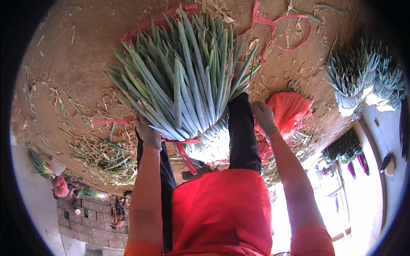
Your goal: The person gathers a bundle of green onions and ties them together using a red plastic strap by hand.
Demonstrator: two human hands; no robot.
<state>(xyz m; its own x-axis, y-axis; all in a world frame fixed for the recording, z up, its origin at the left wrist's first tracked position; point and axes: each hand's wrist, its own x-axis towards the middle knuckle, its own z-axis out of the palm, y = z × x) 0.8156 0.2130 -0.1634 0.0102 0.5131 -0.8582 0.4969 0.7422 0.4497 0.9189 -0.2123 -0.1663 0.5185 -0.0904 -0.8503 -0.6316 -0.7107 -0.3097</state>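
A large bundle of green onions [192,86] lies between my knees, leaf tips pointing away and pale ends towards me. Red plastic strapping [185,156] circles its lower part, with loose ends at the near left. My gloved left hand [148,132] is at the bundle's left side, where a strip of the red strapping passes the fingers; its fingertips are partly hidden, so its grip is unclear. My gloved right hand [264,117] is beside my right knee, next to a red mesh bag [286,110], with fingers curled; whether it holds anything cannot be told.
Leaf scraps [109,156] cover the ground at left. A loop of red strapping [290,48] lies at the upper right. More tied onion bundles [352,80] stand at far right. Other people, one in a pink top [61,186], are at the lower left near stacked blocks [96,220].
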